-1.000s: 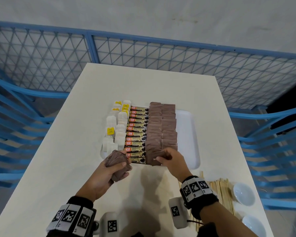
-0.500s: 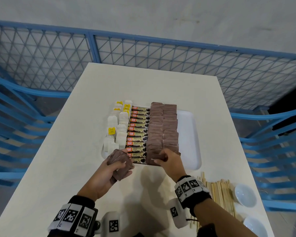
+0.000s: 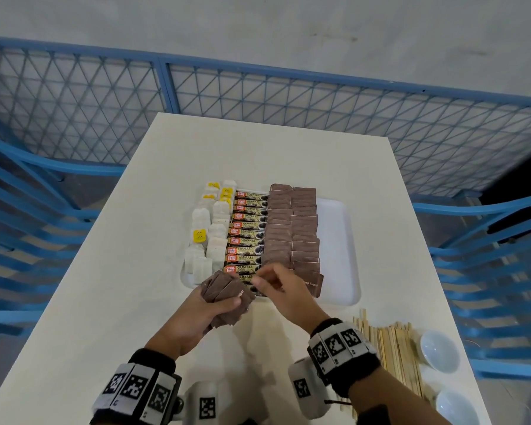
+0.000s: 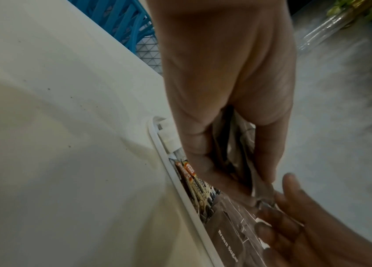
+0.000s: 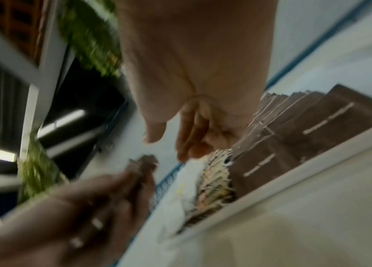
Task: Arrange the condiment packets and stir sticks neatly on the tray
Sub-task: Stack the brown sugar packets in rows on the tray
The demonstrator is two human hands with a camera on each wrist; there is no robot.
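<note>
white table [image 3: 111, 271]: left hand [image 3: 209, 314] grips brown packets [image 3: 227, 291]; right hand [image 3: 284, 289], loosely curled and holding nothing, reaches leftward just beside them.

— What sits on the tray [image 3: 341, 240]?

— White packets [image 3: 207, 237] on the left, a row of coffee sticks [image 3: 247, 237], then two columns of brown sugar packets [image 3: 292, 228].

— And the hands?

— The left hand [image 3: 203, 314] holds a bundle of brown packets [image 3: 227, 294] at the tray's near edge. The right hand [image 3: 281, 289], fingers curled, reaches toward it.

— Anything else on the surface [image 3: 105, 286]?

— Wooden stir sticks [image 3: 393, 348] lie near the right wrist, beside two white bowls [image 3: 439, 351].
</note>
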